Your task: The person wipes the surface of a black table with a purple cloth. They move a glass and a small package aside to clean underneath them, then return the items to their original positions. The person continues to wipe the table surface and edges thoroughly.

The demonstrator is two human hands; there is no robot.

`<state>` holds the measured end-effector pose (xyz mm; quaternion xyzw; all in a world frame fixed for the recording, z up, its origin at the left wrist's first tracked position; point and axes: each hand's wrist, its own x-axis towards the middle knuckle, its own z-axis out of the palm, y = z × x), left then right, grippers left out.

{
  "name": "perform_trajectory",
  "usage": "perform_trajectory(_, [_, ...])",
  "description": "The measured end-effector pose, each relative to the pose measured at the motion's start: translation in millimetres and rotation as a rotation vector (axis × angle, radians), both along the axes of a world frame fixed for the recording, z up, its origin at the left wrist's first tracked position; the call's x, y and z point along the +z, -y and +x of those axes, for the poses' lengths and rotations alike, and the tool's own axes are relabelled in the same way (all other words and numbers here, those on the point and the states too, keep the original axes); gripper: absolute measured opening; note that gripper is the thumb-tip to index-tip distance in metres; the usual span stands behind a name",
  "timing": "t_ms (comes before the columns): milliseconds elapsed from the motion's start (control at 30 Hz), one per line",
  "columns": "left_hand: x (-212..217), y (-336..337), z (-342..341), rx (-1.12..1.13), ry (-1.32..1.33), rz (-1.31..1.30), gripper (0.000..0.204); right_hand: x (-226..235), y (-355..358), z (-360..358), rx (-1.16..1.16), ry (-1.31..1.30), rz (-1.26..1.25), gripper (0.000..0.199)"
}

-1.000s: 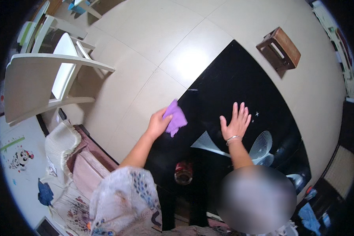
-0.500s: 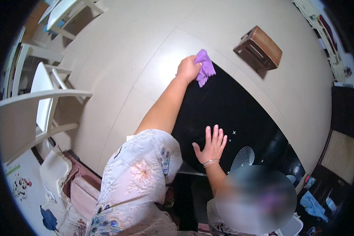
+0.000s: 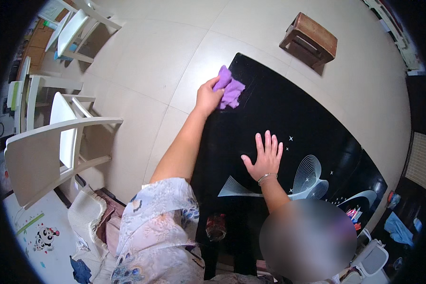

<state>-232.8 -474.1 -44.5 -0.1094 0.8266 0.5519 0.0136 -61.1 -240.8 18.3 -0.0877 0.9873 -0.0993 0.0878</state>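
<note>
Left hand [image 3: 208, 98] is gripping a crumpled purple cloth [image 3: 230, 90], fingers clenched around it, and is pressing it onto the far left corner of the black glossy table [image 3: 288, 123]. Left arm is reaching out fully extended from a floral short sleeve [image 3: 156, 227] at the near edge of the view. Right hand [image 3: 265, 157] is lying released and flat on the tabletop, fingers spread, palm down, grasping nothing; a thin bracelet [image 3: 267, 177] is sitting on its wrist. Both hands are well apart, the right one nearer to the person and to the right of the cloth.

White swirl and star decoration [image 3: 307, 173] is showing on the table surface just right of the right hand. Pale tiled floor [image 3: 142, 61] is surrounding the table. A brown wooden stool [image 3: 310, 40] is standing on the floor beyond the far table edge, to the right of the cloth. White chairs [image 3: 52, 142] are standing at the left, apart from the table. A blurred patch is covering the near right area.
</note>
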Motion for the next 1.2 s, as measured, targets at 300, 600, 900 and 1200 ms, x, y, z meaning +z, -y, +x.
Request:
perform_trajectory(300, [35.4, 38.7, 170.0, 0.035, 0.155, -0.142, 0.041, -3.6, -13.1, -7.3, -0.067, -0.003, -0.075, 0.084])
perform_trajectory(600, [34.9, -33.7, 4.8, 0.024, -0.088, -0.253, 0.036, -3.5, -78.3, -17.3, -0.289, -0.001, 0.087, 0.086])
perform_trajectory(900, [13.6, -57.3, -121.6, 0.002, -0.066, -0.271, 0.036, 2.2, -72.3, -26.9, -0.274, 0.093, 0.123, 0.091])
perform_trajectory(1200, [15.0, -9.1, 11.1, 0.131, 0.035, -0.048, 0.034, 0.4, -76.2, -26.4, -0.287, 0.032, 0.12, 0.09])
